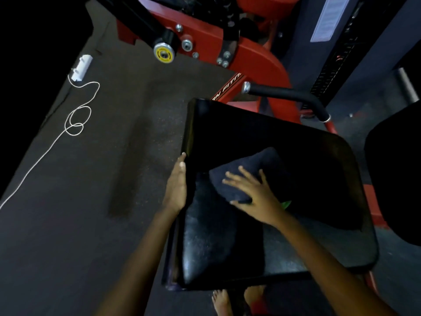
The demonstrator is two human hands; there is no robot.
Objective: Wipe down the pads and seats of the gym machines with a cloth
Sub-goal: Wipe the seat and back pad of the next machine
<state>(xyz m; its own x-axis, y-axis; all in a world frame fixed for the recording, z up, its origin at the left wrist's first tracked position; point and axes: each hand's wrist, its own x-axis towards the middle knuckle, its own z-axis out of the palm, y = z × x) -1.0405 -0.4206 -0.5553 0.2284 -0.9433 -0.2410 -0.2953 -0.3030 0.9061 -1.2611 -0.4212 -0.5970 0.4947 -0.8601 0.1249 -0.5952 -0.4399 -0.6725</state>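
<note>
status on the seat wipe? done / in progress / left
Done: can't tell; nothing shows which parts are already wiped. In hand: the right hand presses a dark folded cloth flat on the black padded vinyl seat, mid-pad; the left hand rests against the seat's left edge. Left: likely the near part of this seat, plus the black pad at right.

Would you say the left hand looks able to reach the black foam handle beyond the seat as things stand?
Probably not easily: the left hand rests on the seat's near left edge, while the handle lies beyond its far right corner, across the right hand pressing the cloth.
</note>
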